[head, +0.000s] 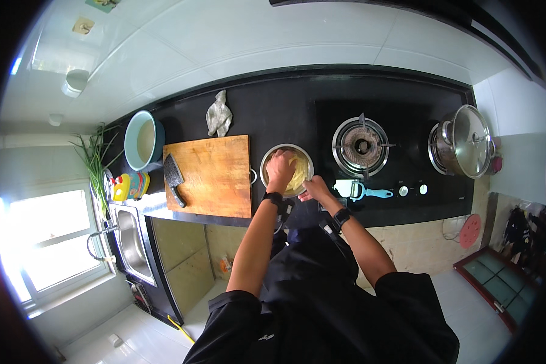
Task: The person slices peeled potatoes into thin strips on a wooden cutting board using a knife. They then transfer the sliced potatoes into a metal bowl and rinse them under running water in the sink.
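Observation:
A round stainless steel bowl (265, 160) stands on the black countertop between the cutting board and the gas hob. Pale yellow strips (302, 170), which look like cut potato, lie inside it. My left hand (280, 169) reaches down into the bowl, its fingertips among the strips. Whether those fingers grip any strips is hidden. At the bowl's lower right rim, my right hand (316, 189) holds the edge, thumb on top and fingers beneath. Both wrists wear black bands.
Left of the bowl, a cleaver (174, 179) lies on a wooden cutting board (218, 177). Beyond are a cloth (219, 114), a blue basin (141, 141), a yellow jug (129, 186) and a sink (134, 245). To the right are a blue-handled peeler (373, 192), a burner (361, 145) and a lidded pot (468, 141).

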Demonstrator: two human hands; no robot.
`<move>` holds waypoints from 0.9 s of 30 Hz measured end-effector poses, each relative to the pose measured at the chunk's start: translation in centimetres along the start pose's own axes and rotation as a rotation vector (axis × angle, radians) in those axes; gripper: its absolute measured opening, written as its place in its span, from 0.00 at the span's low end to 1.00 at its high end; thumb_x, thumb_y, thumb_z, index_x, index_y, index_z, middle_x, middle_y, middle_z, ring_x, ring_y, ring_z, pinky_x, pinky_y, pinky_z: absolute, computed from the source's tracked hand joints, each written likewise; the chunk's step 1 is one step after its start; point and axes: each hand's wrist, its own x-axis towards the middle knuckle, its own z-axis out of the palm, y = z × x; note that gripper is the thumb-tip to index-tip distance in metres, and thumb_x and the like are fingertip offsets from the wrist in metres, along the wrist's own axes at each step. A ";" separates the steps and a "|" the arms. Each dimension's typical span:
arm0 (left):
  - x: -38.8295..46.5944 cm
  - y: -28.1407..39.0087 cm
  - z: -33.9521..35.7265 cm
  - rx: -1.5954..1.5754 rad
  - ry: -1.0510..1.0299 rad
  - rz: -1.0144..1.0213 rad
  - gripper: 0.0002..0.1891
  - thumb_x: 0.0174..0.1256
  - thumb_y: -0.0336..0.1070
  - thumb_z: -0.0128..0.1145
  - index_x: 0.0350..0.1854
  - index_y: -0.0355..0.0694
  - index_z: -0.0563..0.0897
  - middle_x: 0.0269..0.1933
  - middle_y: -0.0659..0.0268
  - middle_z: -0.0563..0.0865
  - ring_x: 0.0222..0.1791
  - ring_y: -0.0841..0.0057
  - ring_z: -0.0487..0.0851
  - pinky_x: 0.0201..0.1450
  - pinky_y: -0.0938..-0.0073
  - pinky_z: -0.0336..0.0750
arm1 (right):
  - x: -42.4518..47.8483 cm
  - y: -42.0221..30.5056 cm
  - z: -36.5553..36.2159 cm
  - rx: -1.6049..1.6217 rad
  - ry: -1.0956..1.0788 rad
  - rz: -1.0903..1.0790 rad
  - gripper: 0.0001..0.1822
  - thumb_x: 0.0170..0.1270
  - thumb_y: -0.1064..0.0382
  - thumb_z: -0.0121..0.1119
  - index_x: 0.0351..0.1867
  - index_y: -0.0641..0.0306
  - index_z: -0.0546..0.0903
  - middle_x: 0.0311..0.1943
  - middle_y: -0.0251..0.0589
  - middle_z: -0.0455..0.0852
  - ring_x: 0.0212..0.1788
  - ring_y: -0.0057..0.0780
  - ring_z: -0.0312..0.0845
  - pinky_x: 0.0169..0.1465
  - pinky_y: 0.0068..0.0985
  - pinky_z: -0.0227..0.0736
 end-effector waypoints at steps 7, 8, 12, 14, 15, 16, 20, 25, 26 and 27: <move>0.5 -0.6 -0.3 0.142 -0.143 0.018 0.07 0.56 0.38 0.64 0.35 0.44 0.88 0.39 0.56 0.90 0.40 0.57 0.88 0.43 0.57 0.82 | 0.3 0.5 0.0 0.013 0.004 -0.007 0.17 0.66 0.69 0.47 0.49 0.84 0.75 0.34 0.62 0.86 0.28 0.46 0.88 0.30 0.37 0.88; 0.5 -0.8 -0.6 0.186 -0.193 0.013 0.07 0.56 0.38 0.64 0.35 0.44 0.88 0.37 0.55 0.90 0.38 0.56 0.89 0.42 0.57 0.82 | 0.3 0.6 0.1 0.009 0.001 -0.017 0.17 0.66 0.69 0.47 0.49 0.84 0.76 0.33 0.62 0.86 0.28 0.46 0.88 0.30 0.36 0.88; -0.5 -1.1 -2.0 0.164 -0.219 -0.003 0.08 0.55 0.38 0.63 0.35 0.43 0.88 0.34 0.54 0.89 0.36 0.55 0.89 0.41 0.57 0.83 | 0.0 0.5 -0.1 -0.003 0.001 -0.019 0.18 0.66 0.68 0.47 0.50 0.84 0.75 0.33 0.61 0.86 0.28 0.44 0.89 0.30 0.34 0.88; -0.9 -0.9 -2.7 0.092 -0.144 -0.065 0.09 0.55 0.38 0.63 0.37 0.43 0.88 0.34 0.54 0.90 0.37 0.55 0.89 0.41 0.57 0.83 | 0.1 0.6 -0.3 -0.008 -0.010 -0.015 0.19 0.66 0.68 0.46 0.51 0.84 0.75 0.34 0.60 0.87 0.28 0.44 0.89 0.29 0.33 0.88; -1.2 -1.1 -3.0 0.058 -0.107 -0.096 0.10 0.55 0.38 0.63 0.38 0.44 0.89 0.34 0.54 0.90 0.37 0.55 0.89 0.41 0.57 0.83 | 0.2 0.7 -0.2 -0.007 -0.008 -0.016 0.19 0.66 0.68 0.46 0.51 0.83 0.76 0.34 0.60 0.87 0.28 0.43 0.89 0.29 0.33 0.88; -1.5 -1.3 -3.4 0.069 -0.114 -0.135 0.11 0.55 0.39 0.63 0.40 0.45 0.89 0.34 0.54 0.90 0.38 0.54 0.89 0.43 0.57 0.83 | 0.2 0.8 -0.2 -0.004 -0.005 -0.016 0.19 0.66 0.68 0.46 0.52 0.83 0.76 0.34 0.60 0.87 0.28 0.43 0.89 0.29 0.33 0.88; -2.1 -3.0 -4.2 0.202 -0.141 -0.076 0.11 0.56 0.39 0.64 0.41 0.47 0.89 0.42 0.58 0.89 0.44 0.57 0.88 0.46 0.59 0.82 | 0.7 1.1 0.1 -0.007 -0.008 -0.026 0.19 0.66 0.68 0.46 0.52 0.81 0.76 0.34 0.60 0.87 0.27 0.43 0.89 0.29 0.33 0.88; -1.3 -1.4 -3.7 0.048 -0.130 -0.102 0.11 0.55 0.39 0.66 0.39 0.42 0.89 0.44 0.56 0.89 0.44 0.58 0.88 0.44 0.58 0.82 | 0.5 1.2 -0.1 0.025 0.007 -0.027 0.20 0.66 0.67 0.47 0.53 0.83 0.75 0.33 0.60 0.87 0.26 0.42 0.89 0.27 0.34 0.87; -1.1 -1.2 -3.3 0.020 -0.129 -0.116 0.11 0.55 0.40 0.66 0.39 0.42 0.89 0.43 0.56 0.89 0.43 0.58 0.89 0.44 0.59 0.83 | 0.4 1.2 0.1 0.029 0.005 -0.021 0.20 0.67 0.67 0.47 0.53 0.83 0.75 0.33 0.61 0.87 0.26 0.43 0.89 0.27 0.34 0.87; -0.7 -0.7 -2.9 0.086 -0.188 -0.119 0.11 0.56 0.41 0.66 0.38 0.43 0.89 0.42 0.56 0.90 0.43 0.58 0.89 0.44 0.59 0.83 | 0.4 1.3 0.0 0.036 0.003 -0.017 0.20 0.67 0.67 0.47 0.53 0.83 0.75 0.33 0.61 0.86 0.27 0.44 0.89 0.28 0.34 0.87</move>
